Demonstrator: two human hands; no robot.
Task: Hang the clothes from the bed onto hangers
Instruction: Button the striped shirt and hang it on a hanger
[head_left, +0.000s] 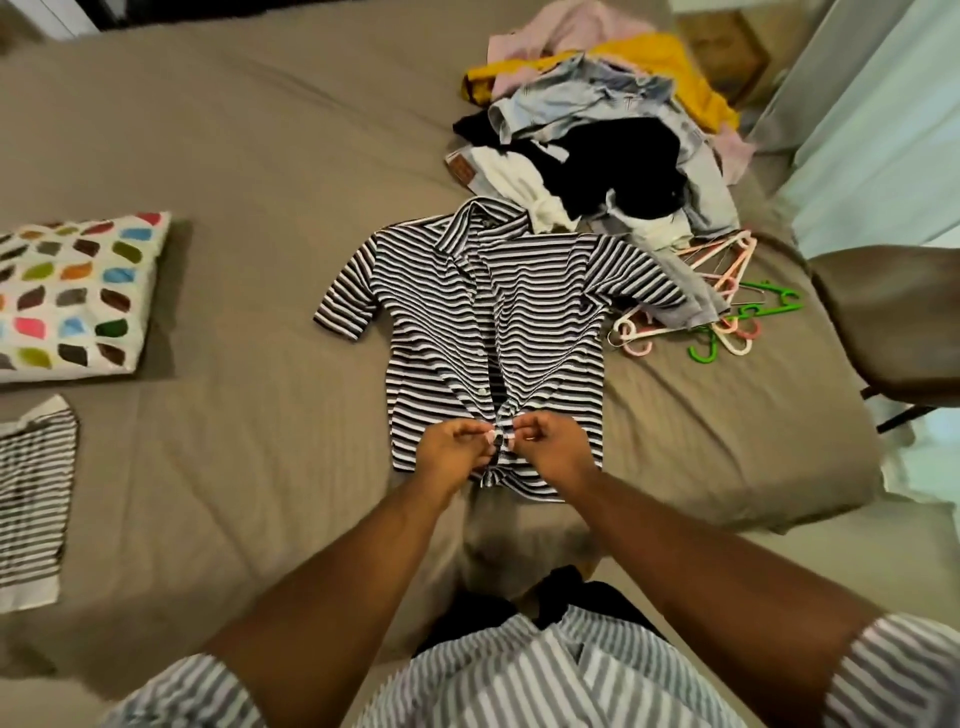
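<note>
Shirt (519, 312) spread flat on bed (234, 156), hem toward bed's near edge, left hand (452, 452) and right hand (556, 447) pinching front edges there; likely low button, so hold taut, align hole, push through.

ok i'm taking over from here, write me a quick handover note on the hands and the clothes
Left hand and right hand: both pinch the front placket of the striped shirt near its hem, seemingly at a button.
Shirt lies flat on the bed; clothes pile beyond it, pink and green hangers to its right.
Done: no garment is on a hanger in view.
Left: finish the shirt, hang it, then the pile.
</note>
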